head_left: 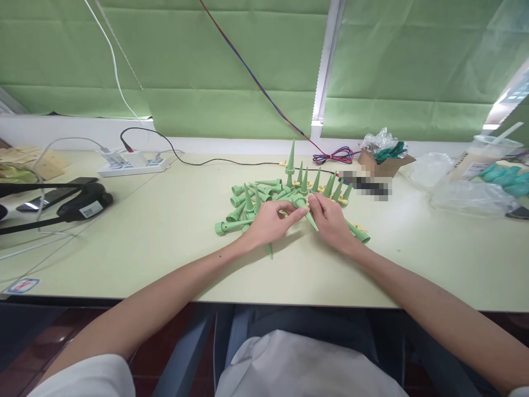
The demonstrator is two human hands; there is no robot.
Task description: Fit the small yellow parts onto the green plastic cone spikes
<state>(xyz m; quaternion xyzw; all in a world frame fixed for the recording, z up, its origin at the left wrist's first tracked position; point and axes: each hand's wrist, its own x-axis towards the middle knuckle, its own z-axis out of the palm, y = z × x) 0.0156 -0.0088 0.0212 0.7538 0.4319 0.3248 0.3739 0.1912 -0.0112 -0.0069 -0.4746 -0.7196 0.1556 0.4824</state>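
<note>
Between my hands, above the front of a heap, is a green plastic plant-watering spike point(303, 205), its pointed tip slanting down toward me. My left hand point(270, 221) grips its wider end between thumb and fingers. Closed against its other side is my right hand point(330, 221), with curled fingers; a speck of yellow shows by the fingertips, too small to name. Several more green spikes point(235, 226) lie in a loose pile just behind and left of my hands. Others stand point-up in a cluster point(328, 186) behind my right hand, with small yellow parts point(344, 202) near their bases.
A white power strip point(134, 167) and a black device point(86, 204) are on the left of the table point(165, 264). Coiled red-blue wire point(339, 156) lies at the back. To the right are a cardboard box point(384, 166), plastic bags point(471, 198) and a drink cup point(475, 157).
</note>
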